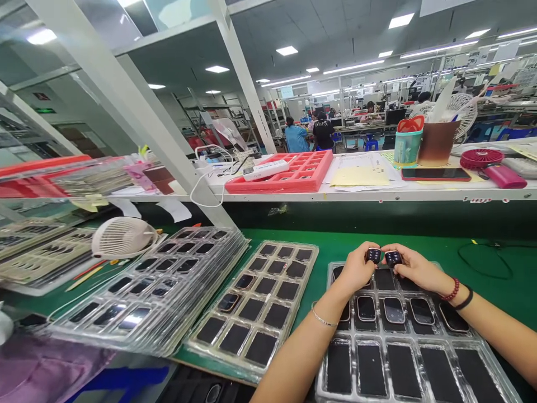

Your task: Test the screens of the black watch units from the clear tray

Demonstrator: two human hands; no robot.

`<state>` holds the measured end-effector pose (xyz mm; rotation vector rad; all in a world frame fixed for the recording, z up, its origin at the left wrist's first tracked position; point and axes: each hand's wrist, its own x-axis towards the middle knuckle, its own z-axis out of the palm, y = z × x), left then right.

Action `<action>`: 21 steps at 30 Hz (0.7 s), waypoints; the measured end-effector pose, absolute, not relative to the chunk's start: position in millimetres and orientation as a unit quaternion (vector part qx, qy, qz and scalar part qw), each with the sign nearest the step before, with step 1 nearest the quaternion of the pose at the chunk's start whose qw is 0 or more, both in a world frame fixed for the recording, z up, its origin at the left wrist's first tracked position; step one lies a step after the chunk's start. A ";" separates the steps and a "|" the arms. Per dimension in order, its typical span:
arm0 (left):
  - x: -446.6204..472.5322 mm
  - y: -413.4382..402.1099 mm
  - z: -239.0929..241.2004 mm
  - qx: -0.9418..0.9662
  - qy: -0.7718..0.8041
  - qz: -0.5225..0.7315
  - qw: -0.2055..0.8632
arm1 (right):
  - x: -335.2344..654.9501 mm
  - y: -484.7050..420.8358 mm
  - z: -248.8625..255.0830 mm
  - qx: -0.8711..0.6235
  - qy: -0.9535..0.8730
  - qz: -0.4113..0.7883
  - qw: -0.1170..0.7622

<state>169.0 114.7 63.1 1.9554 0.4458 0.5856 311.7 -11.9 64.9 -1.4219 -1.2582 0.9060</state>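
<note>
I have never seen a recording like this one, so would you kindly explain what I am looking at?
There is no machine here. A person works with two bare hands, and the single picture comes from a camera worn on their head, looking forward and down.

The left hand pinches a watch body, and the right hand pinches a second watch body right beside it. Both are held over a clear compartment tray on the green mat, and several of its pockets hold more watches.

To the left lie another tray, a stack of trays and a white fan. On the shelf behind sits a red tray. Other people work far in the background.
</note>
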 end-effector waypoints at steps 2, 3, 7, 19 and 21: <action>167.9 113.5 66.8 0.821 0.188 0.255 0.476 | 312.9 -11.6 64.1 -0.577 -0.507 0.389 0.509; 167.5 112.9 68.4 0.822 0.190 0.257 0.471 | 313.7 -11.5 63.8 -0.578 -0.496 0.395 0.514; 166.7 111.7 70.5 0.815 0.179 0.227 0.503 | 314.8 -11.5 65.5 -0.606 -0.482 0.383 0.504; 165.3 113.2 70.6 0.824 0.156 0.248 0.486 | 313.3 -13.1 66.8 -0.571 -0.530 0.385 0.495; 164.8 113.2 70.2 0.823 0.163 0.250 0.484 | 312.8 -13.2 66.5 -0.570 -0.529 0.389 0.493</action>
